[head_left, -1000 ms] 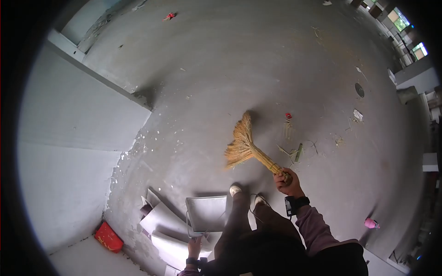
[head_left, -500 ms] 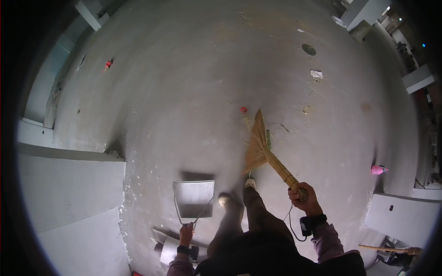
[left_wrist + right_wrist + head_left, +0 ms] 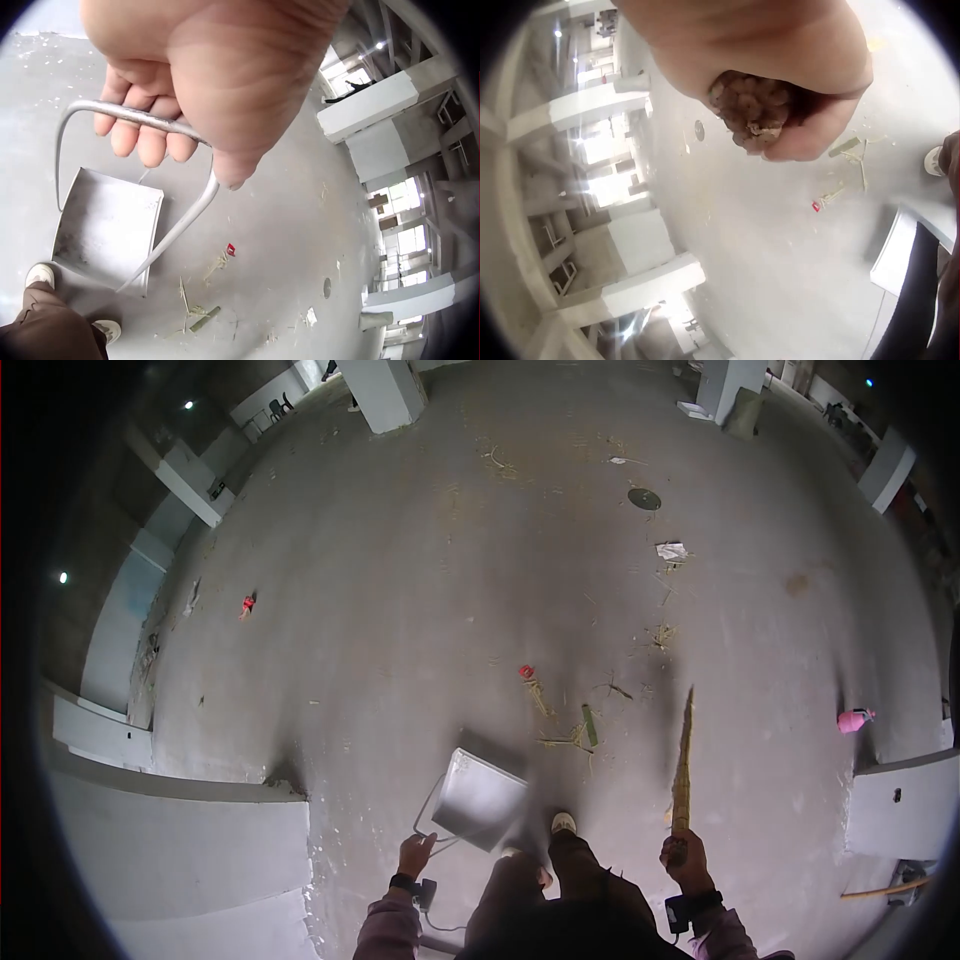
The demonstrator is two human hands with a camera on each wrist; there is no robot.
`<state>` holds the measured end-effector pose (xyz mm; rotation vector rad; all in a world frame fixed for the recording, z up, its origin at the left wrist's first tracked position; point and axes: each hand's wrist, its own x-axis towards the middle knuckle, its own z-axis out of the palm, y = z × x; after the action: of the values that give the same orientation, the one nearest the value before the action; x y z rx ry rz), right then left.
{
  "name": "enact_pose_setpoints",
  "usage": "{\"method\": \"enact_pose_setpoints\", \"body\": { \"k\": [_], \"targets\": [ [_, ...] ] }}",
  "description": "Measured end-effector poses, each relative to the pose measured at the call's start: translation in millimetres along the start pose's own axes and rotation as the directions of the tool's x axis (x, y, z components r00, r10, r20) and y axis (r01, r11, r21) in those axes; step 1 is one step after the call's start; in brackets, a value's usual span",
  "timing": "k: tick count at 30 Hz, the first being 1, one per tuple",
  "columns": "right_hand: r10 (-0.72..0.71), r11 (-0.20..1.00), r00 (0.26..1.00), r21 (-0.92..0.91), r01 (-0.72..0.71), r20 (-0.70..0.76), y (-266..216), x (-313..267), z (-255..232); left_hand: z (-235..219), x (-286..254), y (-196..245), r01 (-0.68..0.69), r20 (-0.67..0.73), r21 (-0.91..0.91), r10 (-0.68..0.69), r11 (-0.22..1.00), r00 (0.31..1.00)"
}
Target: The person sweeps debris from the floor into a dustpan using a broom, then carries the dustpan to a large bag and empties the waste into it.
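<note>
My left hand (image 3: 416, 854) holds the wire handle of a metal dustpan (image 3: 482, 798) at lower centre in the head view. The left wrist view shows the fingers hooked round the handle bar (image 3: 142, 118), with the pan hanging below. In my right hand (image 3: 688, 865) is a straw broom (image 3: 683, 770), gripped by its stem and seen edge-on, pointing forward. The stem's cut end (image 3: 754, 112) pokes out of the fist in the right wrist view. Between and ahead of both tools lie straw bits (image 3: 540, 698), a green strip (image 3: 590, 726) and a red scrap (image 3: 526, 672).
Farther ahead on the grey floor are crumpled white paper (image 3: 671, 551) and a dark round cover (image 3: 644, 499). A pink object (image 3: 853, 720) stands at right. Low white walls border the left (image 3: 200, 850) and right (image 3: 905, 805). A pillar (image 3: 385, 395) rises at the back.
The broom has swung right, away from the straw bits, and turned edge-on. The dustpan has moved forward and right from beside the feet and tilted. The head view has turned, showing more floor ahead.
</note>
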<state>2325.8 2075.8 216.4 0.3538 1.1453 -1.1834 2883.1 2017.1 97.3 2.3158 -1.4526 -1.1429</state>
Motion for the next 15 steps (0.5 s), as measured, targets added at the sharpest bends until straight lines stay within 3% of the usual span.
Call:
{"method": "enact_pose_setpoints", "body": {
  "k": [1,2,4,5,7,8,9,10,12,13,15],
  "targets": [
    [-0.023,0.999,0.996,0.041,0.027,-0.089,-3,4,1,4,8,8,-0.067,-0.03,0.063,0.069,0.996,0.997],
    [0.0,0.996,0.996,0.085,0.008,-0.092,-7,8,0,9,14,14,-0.105,-0.034,0.06,0.107,0.993,0.994],
    [0.055,0.985,0.995,0.168,-0.04,-0.087,-16,20,-3,19,31,21,-0.332,-0.016,0.183,0.341,0.925,0.94],
    [0.08,0.984,0.995,0.166,-0.07,-0.052,-16,35,-13,19,34,30,-0.382,-0.007,0.209,0.392,0.9,0.92],
    [0.101,0.975,0.993,0.206,-0.086,-0.063,-11,60,-19,15,36,58,-0.474,0.032,0.262,0.483,0.841,0.875],
    [0.111,0.97,0.992,0.222,-0.094,-0.067,-7,72,-19,22,48,60,-0.398,0.017,0.212,0.403,0.893,0.915],
    [0.013,0.986,1.0,0.168,-0.015,0.014,5,80,-15,33,61,50,-0.515,0.039,0.263,0.524,0.816,0.851],
    [0.102,0.974,0.995,0.203,-0.101,0.004,9,81,7,32,70,58,-0.62,0.065,0.315,0.636,0.718,0.769],
    [0.197,0.941,0.98,0.284,-0.185,-0.015,18,88,53,31,76,78,-0.36,0.03,0.176,0.361,0.916,0.932],
    [0.176,0.94,0.984,0.291,-0.18,0.04,24,93,71,34,89,78,-0.352,0.12,0.178,0.334,0.919,0.935],
    [0.217,0.917,0.969,0.316,-0.245,0.122,27,110,107,35,99,89,-0.311,0.146,0.173,0.288,0.934,0.946]
  ]
}}
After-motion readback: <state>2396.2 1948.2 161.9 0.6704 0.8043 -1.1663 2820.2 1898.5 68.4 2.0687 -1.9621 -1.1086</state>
